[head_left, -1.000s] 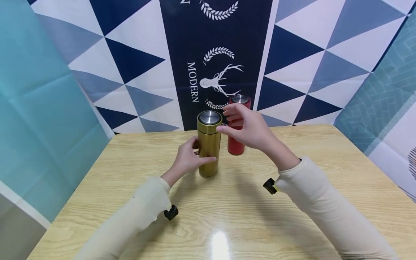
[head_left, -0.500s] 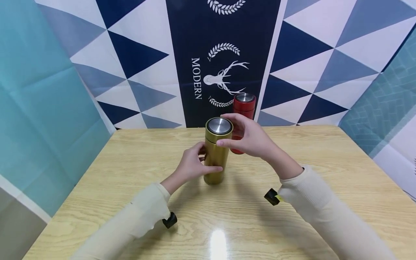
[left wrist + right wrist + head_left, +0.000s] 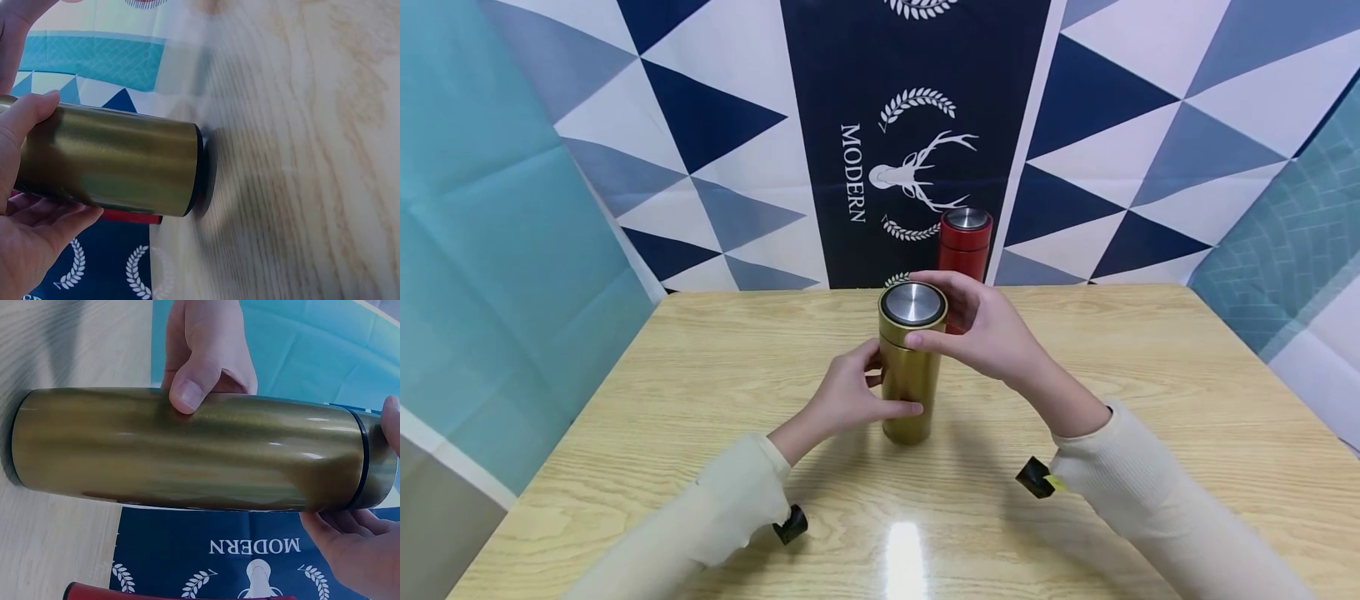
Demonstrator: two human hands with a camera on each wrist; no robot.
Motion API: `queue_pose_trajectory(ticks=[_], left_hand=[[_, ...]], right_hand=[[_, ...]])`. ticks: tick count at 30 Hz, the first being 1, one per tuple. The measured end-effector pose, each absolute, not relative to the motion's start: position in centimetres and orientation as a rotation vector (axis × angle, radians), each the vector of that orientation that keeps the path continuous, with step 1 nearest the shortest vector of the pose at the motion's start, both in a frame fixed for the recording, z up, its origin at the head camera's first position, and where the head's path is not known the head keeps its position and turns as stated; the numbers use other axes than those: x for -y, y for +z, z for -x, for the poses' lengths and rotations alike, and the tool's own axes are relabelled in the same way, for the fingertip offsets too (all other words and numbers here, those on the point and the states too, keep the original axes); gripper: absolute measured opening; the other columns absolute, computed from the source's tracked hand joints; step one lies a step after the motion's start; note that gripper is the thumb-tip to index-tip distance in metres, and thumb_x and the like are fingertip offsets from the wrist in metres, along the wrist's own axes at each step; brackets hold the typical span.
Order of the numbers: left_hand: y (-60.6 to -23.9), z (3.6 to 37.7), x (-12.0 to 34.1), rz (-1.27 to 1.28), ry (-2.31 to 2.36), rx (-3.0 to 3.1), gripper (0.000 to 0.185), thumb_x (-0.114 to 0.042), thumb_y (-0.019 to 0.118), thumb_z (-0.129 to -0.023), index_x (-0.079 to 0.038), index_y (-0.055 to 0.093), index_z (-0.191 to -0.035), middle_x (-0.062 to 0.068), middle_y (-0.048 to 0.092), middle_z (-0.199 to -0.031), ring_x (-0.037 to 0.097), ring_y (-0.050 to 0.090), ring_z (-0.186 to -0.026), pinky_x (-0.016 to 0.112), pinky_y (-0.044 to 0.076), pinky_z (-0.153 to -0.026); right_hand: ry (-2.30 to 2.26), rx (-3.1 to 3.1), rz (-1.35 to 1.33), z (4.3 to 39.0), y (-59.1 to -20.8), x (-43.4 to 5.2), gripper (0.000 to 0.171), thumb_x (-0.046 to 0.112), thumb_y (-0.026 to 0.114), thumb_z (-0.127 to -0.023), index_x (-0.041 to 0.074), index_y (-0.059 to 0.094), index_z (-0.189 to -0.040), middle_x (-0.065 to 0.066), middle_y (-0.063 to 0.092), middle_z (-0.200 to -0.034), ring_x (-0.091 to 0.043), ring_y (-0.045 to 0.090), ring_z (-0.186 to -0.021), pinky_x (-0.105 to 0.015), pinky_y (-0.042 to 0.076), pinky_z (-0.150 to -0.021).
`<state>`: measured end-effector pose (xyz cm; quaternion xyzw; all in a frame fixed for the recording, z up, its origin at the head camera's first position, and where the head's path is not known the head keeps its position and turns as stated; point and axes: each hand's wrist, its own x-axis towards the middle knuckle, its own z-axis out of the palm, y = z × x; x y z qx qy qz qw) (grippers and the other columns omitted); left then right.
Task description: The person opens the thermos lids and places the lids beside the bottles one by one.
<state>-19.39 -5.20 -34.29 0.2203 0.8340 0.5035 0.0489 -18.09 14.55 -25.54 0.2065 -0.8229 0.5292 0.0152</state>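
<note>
Gold flask (image 3: pixel 910 375) is gripped low by left hand (image 3: pixel 848 398); its lid (image 3: pixel 913 307) is pinched by right hand (image 3: pixel 981 327). Unscrewing is judged under way; a steady counter-twist is called for.

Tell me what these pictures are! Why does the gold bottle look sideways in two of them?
A person wears three small cameras: one on the head, one on each wrist. The head view looks down at a wooden table. The gold bottle stands upright there; the left hand holds its body, and the right hand has its grip round the lid. The wrist cameras sit turned on the arms, so the bottle looks sideways. A red bottle stands behind, untouched.
</note>
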Motion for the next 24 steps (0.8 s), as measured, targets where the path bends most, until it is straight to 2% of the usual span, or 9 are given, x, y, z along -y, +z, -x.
queue_pose_trajectory(ticks=[4,6,9,11,15,19,24], left_hand=[[-34.5,19.0,5.3,-0.727,1.510,-2.530,0.070,-0.025,0.088,-0.067,-0.016,0.053,-0.127,-0.001,0.063,-0.122,0.019,0.063,-0.115,0.035,0.054,-0.097],[-34.6,18.8,5.4,-0.753,1.490,-2.530,0.070,-0.025,0.088,-0.067,-0.016,0.053,-0.127,-0.001,0.063,-0.122,0.019,0.063,-0.115,0.035,0.054,-0.097],[-34.8,18.7,5.6,-0.779,1.473,-2.525,0.070,-0.025,0.088,-0.067,-0.016,0.053,-0.127,-0.002,0.063,-0.122,0.017,0.063,-0.114,0.034,0.054,-0.097],[-34.8,18.5,5.9,-0.784,1.471,-2.523,0.069,-0.024,0.088,-0.067,-0.017,0.054,-0.127,-0.003,0.063,-0.123,0.016,0.063,-0.114,0.034,0.054,-0.097],[-34.9,18.4,6.6,-0.764,1.477,-2.507,0.069,-0.024,0.088,-0.066,-0.019,0.054,-0.126,-0.005,0.063,-0.124,0.015,0.062,-0.115,0.035,0.054,-0.097],[-35.0,18.3,7.0,-0.734,1.497,-2.467,0.070,-0.022,0.088,-0.066,-0.021,0.054,-0.127,-0.005,0.062,-0.125,0.016,0.062,-0.116,0.036,0.053,-0.098],[-35.1,18.3,7.2,-0.729,1.530,-2.392,0.072,-0.021,0.087,-0.069,-0.020,0.050,-0.132,-0.003,0.059,-0.130,0.019,0.060,-0.119,0.038,0.051,-0.101]], right_hand=[[1.609,2.586,-0.681,17.8,-25.8,-14.7,0.065,0.016,0.078,-0.080,0.017,0.049,-0.138,-0.008,0.061,-0.127,-0.021,0.059,-0.101,-0.020,0.050,-0.081],[1.603,2.588,-0.710,17.7,-25.9,-14.8,0.066,0.016,0.078,-0.080,0.017,0.049,-0.138,-0.009,0.060,-0.127,-0.021,0.059,-0.101,-0.020,0.050,-0.080],[1.615,2.582,-0.753,17.4,-26.0,-14.7,0.066,0.015,0.079,-0.079,0.017,0.049,-0.138,-0.007,0.059,-0.130,-0.020,0.061,-0.110,-0.025,0.053,-0.091],[1.628,2.583,-0.771,17.2,-25.9,-14.5,0.067,0.015,0.080,-0.078,0.018,0.049,-0.138,-0.006,0.059,-0.130,-0.021,0.061,-0.112,-0.028,0.054,-0.094],[1.628,2.590,-0.804,16.9,-25.8,-13.9,0.068,0.015,0.081,-0.077,0.020,0.049,-0.137,-0.005,0.060,-0.126,-0.021,0.061,-0.103,-0.024,0.054,-0.084],[1.609,2.593,-0.828,16.9,-25.8,-13.5,0.068,0.015,0.081,-0.077,0.019,0.050,-0.137,-0.005,0.061,-0.122,-0.021,0.059,-0.094,-0.021,0.050,-0.074],[1.599,2.590,-0.836,17.0,-25.9,-13.4,0.068,0.016,0.080,-0.077,0.018,0.049,-0.138,-0.005,0.061,-0.122,-0.022,0.059,-0.091,-0.020,0.048,-0.071]])
